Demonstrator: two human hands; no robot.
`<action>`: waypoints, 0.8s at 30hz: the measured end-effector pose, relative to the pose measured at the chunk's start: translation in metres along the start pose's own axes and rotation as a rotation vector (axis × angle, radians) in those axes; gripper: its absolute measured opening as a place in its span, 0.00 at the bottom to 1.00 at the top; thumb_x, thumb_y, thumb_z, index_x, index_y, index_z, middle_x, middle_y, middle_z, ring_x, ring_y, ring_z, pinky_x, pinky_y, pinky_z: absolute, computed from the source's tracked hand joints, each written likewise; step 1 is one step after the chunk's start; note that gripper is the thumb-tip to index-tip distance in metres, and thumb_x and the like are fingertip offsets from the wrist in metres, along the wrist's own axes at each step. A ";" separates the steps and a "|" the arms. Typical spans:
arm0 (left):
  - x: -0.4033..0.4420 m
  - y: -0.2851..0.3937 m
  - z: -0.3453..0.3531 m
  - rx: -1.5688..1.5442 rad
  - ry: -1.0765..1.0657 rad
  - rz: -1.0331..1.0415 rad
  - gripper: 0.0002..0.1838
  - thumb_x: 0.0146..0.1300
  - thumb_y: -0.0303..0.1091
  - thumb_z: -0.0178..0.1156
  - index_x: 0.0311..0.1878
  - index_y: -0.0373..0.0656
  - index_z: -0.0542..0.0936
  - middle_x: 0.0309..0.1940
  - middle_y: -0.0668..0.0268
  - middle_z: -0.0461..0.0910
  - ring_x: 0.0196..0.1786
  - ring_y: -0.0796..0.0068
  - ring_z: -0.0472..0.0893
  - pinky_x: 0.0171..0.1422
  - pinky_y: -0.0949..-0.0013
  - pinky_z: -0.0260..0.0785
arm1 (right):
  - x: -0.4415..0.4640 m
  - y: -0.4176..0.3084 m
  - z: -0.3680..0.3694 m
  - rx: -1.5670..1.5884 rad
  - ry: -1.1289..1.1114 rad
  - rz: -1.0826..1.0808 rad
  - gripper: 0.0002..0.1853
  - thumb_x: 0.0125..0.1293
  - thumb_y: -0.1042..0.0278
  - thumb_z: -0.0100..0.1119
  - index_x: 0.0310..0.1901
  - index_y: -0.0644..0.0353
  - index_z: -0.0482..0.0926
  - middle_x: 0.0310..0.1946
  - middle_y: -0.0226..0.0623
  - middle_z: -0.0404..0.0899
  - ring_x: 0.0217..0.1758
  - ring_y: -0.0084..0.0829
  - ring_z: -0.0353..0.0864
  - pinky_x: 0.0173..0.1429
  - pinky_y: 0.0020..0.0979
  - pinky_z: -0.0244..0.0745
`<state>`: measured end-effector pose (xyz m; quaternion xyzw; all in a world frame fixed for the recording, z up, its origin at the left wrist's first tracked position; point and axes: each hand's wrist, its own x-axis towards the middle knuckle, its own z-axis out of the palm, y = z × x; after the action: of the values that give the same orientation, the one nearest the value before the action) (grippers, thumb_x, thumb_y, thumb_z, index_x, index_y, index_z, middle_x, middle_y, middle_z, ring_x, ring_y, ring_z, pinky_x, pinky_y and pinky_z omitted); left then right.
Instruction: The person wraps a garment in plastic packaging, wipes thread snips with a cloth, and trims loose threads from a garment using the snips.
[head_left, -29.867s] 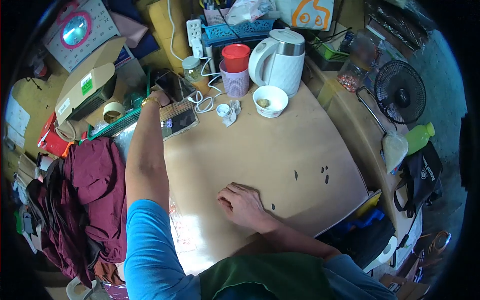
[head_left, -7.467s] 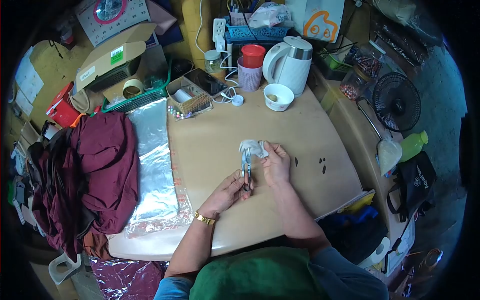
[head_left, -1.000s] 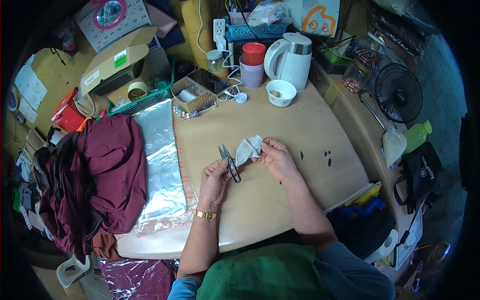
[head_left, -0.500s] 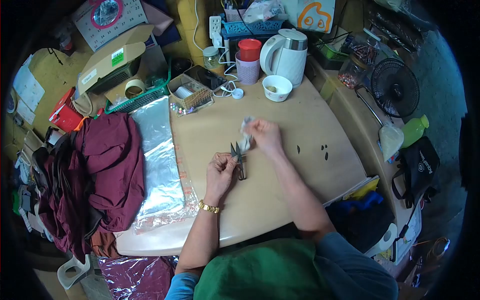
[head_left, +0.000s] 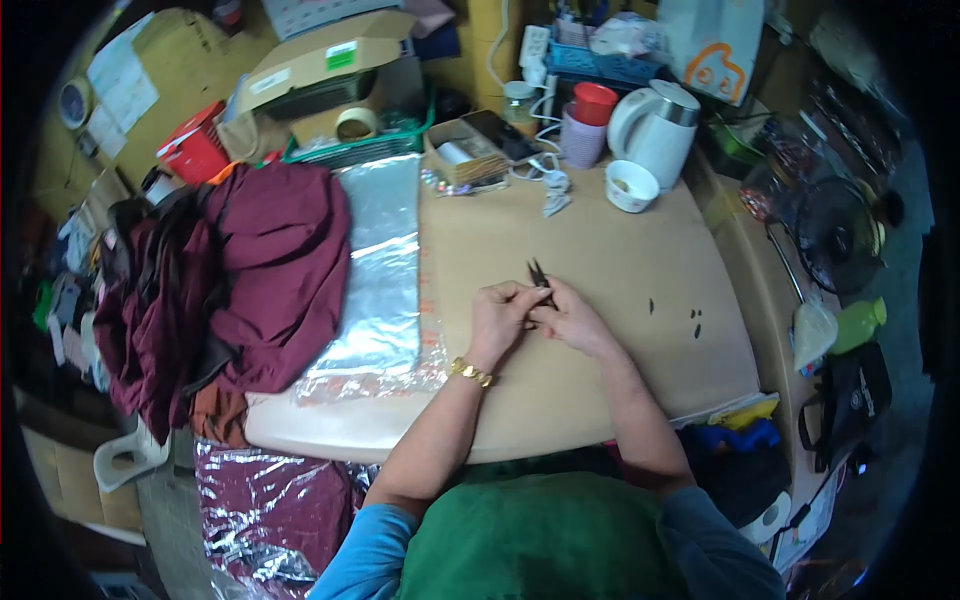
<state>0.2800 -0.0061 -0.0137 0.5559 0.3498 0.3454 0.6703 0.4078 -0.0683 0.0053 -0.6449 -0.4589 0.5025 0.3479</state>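
Dark thread snips (head_left: 538,275) point away from me over the middle of the table, blades toward the back. My left hand (head_left: 500,318), with a gold bracelet at its wrist, is closed on the snips. Against it, my right hand (head_left: 574,320) also has its fingers closed around the snips' handle end, which is mostly hidden between the hands. A crumpled whitish cloth or tissue (head_left: 556,194) lies near the back of the table. Small dark pieces (head_left: 697,325) are scattered to the right of my hands.
Maroon fabric (head_left: 275,270) is heaped at left, beside clear plastic bags (head_left: 380,270). Along the back stand a small basket (head_left: 470,160), a white bowl (head_left: 632,187) and an electric kettle (head_left: 660,128). A fan (head_left: 835,232) is at far right.
The crumpled whitish cloth or tissue has left my right hand and now lies farther back. My right hand has come to the snips, joining my left. The camera view has shifted.
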 end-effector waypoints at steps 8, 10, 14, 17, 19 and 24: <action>-0.030 0.070 -0.062 0.496 0.408 0.639 0.09 0.58 0.29 0.67 0.41 0.40 0.81 0.32 0.64 0.78 0.33 0.76 0.76 0.38 0.72 0.70 | 0.010 0.057 -0.026 -0.311 0.730 -0.447 0.11 0.67 0.66 0.58 0.32 0.65 0.73 0.26 0.44 0.73 0.22 0.30 0.72 0.32 0.34 0.69; -0.027 0.090 -0.118 0.895 0.508 0.921 0.16 0.53 0.25 0.67 0.46 0.42 0.80 0.40 0.60 0.79 0.40 0.63 0.78 0.45 0.66 0.71 | 0.016 0.068 -0.030 -0.224 0.763 -0.520 0.10 0.67 0.66 0.58 0.34 0.65 0.74 0.26 0.42 0.73 0.23 0.29 0.71 0.32 0.33 0.68; -0.003 0.096 -0.238 1.345 0.779 0.644 0.25 0.51 0.27 0.65 0.56 0.45 0.75 0.58 0.55 0.74 0.59 0.52 0.75 0.62 0.55 0.69 | 0.013 0.051 -0.023 0.018 0.674 -0.438 0.10 0.65 0.69 0.59 0.44 0.64 0.74 0.29 0.29 0.72 0.30 0.20 0.71 0.35 0.28 0.68; 0.015 0.087 -0.292 1.549 0.792 0.503 0.28 0.51 0.32 0.67 0.59 0.50 0.76 0.61 0.55 0.72 0.60 0.52 0.74 0.64 0.54 0.68 | 0.020 0.059 -0.029 0.111 0.571 -0.506 0.14 0.61 0.75 0.60 0.48 0.64 0.74 0.32 0.24 0.71 0.34 0.16 0.70 0.39 0.23 0.68; 0.026 0.078 -0.324 1.570 0.729 0.382 0.24 0.52 0.35 0.67 0.56 0.52 0.79 0.59 0.56 0.74 0.60 0.52 0.74 0.63 0.54 0.69 | 0.016 0.056 -0.027 0.107 0.546 -0.515 0.16 0.60 0.77 0.60 0.51 0.64 0.73 0.33 0.25 0.71 0.35 0.17 0.71 0.40 0.21 0.68; 0.057 0.064 -0.384 1.728 0.562 0.119 0.15 0.54 0.36 0.66 0.46 0.48 0.82 0.52 0.56 0.78 0.54 0.50 0.77 0.59 0.54 0.72 | 0.011 0.048 -0.028 0.663 0.130 -0.410 0.17 0.65 0.77 0.56 0.55 0.60 0.69 0.35 0.28 0.72 0.32 0.18 0.71 0.35 0.22 0.69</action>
<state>-0.0226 0.2446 -0.0081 0.7773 0.6081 0.1197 -0.1083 0.4474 -0.0736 -0.0351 -0.4229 -0.3679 0.5018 0.6588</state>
